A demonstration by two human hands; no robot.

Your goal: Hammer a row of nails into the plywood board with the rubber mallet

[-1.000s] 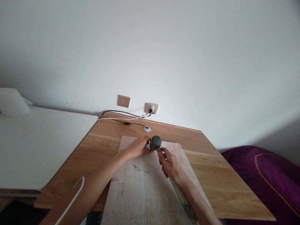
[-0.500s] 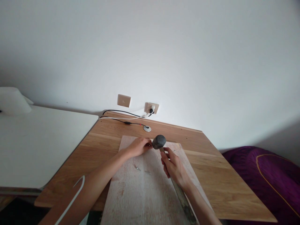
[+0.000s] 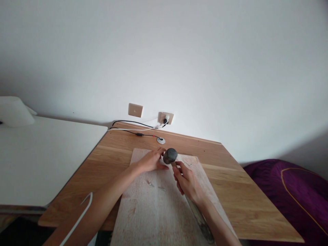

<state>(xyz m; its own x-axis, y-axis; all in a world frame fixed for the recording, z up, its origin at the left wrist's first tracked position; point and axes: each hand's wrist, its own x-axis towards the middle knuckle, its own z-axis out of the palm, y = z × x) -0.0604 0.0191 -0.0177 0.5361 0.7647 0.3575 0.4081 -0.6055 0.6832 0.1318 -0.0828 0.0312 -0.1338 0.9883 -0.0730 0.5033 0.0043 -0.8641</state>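
Observation:
My right hand [image 3: 189,181] is wrapped round the wooden handle of a rubber mallet [image 3: 170,156], close below its dark head. The handle's long worn end runs back under my forearm. Just left of the mallet head, my left hand [image 3: 154,160] has its thumb and fingers spread apart, the fingertips partly behind the head. Whatever lies behind the head is hidden. Both hands are over a pale, whitish wooden board [image 3: 146,212]. Small shiny nails [image 3: 150,183] lie on the board, with another nail [image 3: 189,164] near its far right corner.
The board rests on a wooden desk [image 3: 246,205]. Cables [image 3: 139,134] run along the desk's back to a wall socket [image 3: 165,118], past a round cable grommet [image 3: 161,140]. A white table [image 3: 51,153] adjoins on the left; a purple cloth-covered thing [image 3: 269,177] stands right.
My left thumb and fingers have parted from a closer pinch. The mallet head and my right hand have shifted slightly left, uncovering more of the nail at the far right.

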